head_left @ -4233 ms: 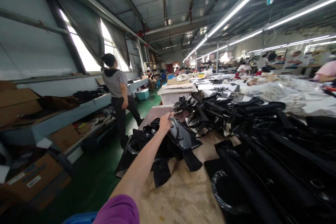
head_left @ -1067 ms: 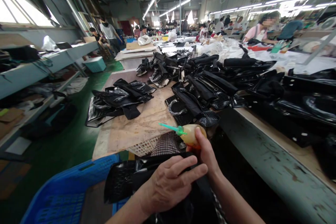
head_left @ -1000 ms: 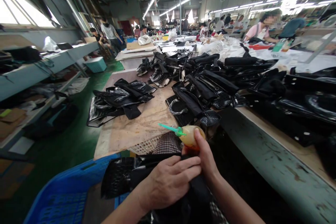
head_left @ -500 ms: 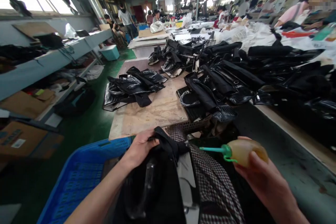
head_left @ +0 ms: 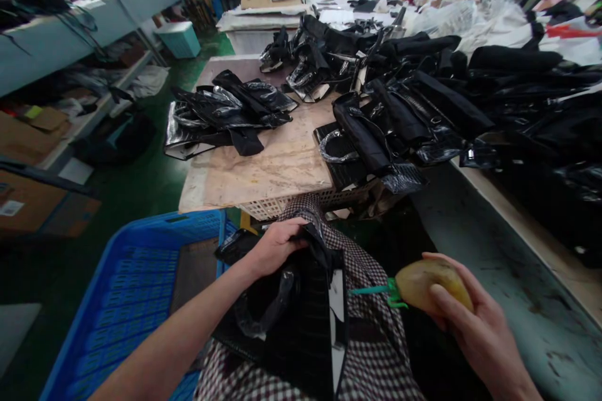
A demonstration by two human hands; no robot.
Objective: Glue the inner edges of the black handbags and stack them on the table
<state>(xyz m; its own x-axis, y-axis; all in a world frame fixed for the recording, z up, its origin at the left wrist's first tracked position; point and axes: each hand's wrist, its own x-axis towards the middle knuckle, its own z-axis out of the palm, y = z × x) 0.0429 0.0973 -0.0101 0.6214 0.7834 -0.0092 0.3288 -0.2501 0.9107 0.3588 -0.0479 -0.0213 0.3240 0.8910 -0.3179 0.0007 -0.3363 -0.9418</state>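
My left hand (head_left: 271, 247) is closed on the top edge of a black textured bag piece (head_left: 301, 319) that lies on a checked cloth (head_left: 376, 338) over my lap. A plastic-wrapped black handle curves across the piece. My right hand (head_left: 475, 319) is closed round a yellowish squeeze bottle (head_left: 430, 285) with a green nozzle (head_left: 371, 290). The nozzle points left toward the bag piece's white-edged right side and stands just apart from it.
A blue plastic crate (head_left: 136, 301) sits at my lower left. Ahead, a wooden worktable (head_left: 268, 169) carries piles of black bag parts (head_left: 226, 109), with more heaped at the right (head_left: 423, 106). A grey bench edge (head_left: 493, 263) runs along the right. Shelving (head_left: 70, 44) lines the left aisle.
The camera has tilted down. My left hand shifted its grip along the bag piece's top edge, and my right hand lowered the bottle, bringing the nozzle closer to the piece.
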